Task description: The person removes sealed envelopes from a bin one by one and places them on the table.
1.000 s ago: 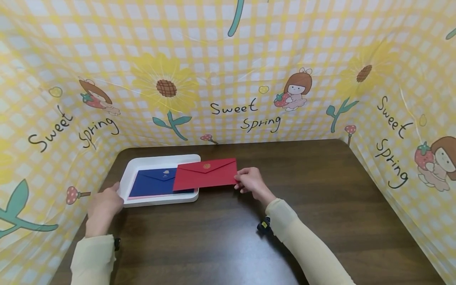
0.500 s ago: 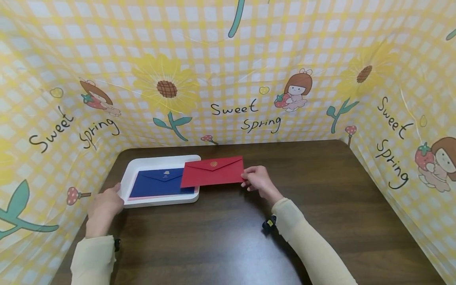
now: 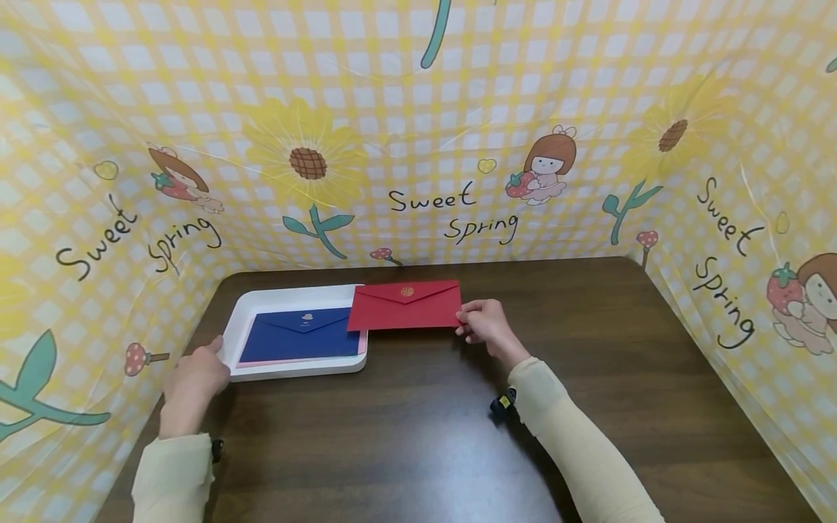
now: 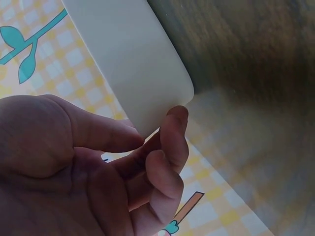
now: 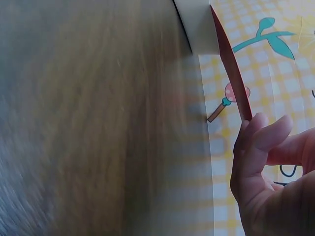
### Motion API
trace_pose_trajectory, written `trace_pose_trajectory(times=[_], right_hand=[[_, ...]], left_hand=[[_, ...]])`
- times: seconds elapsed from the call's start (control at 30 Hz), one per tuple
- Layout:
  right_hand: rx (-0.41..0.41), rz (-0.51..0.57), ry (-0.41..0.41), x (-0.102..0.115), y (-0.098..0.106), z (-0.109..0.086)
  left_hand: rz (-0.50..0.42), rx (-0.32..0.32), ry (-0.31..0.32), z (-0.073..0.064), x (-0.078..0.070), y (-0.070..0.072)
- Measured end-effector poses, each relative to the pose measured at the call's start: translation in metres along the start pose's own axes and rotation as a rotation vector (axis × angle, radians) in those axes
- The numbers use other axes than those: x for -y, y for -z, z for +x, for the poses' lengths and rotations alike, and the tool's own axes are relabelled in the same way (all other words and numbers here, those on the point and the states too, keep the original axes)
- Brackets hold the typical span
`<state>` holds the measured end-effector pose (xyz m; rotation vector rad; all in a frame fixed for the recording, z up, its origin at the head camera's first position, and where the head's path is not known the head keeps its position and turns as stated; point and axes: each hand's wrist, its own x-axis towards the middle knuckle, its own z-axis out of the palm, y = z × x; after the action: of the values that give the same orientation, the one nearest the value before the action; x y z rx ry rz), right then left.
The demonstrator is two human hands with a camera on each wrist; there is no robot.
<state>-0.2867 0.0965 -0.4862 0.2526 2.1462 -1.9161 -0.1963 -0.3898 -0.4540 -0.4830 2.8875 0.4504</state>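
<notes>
Head view: right hand fingers pinch a rectangular red paper envelope over the rim of a rectangular white tray, gripped by the left hand. Probably light, bendable, it suits short-edge holds.

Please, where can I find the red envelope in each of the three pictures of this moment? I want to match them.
Head: just below centre, the red envelope overlaps the right end of the white tray.
Left wrist: not in the picture.
Right wrist: upper right, a thin red strip seen edge-on above the fingers.
Shared landmark: the white tray appears in all three.
</notes>
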Motion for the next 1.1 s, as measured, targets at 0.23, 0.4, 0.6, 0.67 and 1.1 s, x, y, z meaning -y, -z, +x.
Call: trace_pose_trajectory(times=[0.23,0.4,0.6,0.67,1.1], right_hand=[[-0.03,-0.014,-0.012,0.004,0.011,0.003],[-0.027,-0.011,-0.023,0.004,0.017,0.004],[-0.036,-0.014,-0.022,0.007,0.024,0.006],[-0.037,-0.02,-0.024,0.007,0.027,0.008],[-0.048,-0.059,-0.052,0.008,0.041,0.021]], left_hand=[[-0.006,-0.001,-0.001,0.0,0.0,0.0],[-0.018,0.001,0.004,-0.003,-0.001,0.001],[-0.025,0.004,0.014,-0.004,-0.003,0.002],[-0.028,0.01,0.013,-0.004,-0.002,0.001],[-0.024,0.029,-0.003,-0.003,-0.001,0.001]])
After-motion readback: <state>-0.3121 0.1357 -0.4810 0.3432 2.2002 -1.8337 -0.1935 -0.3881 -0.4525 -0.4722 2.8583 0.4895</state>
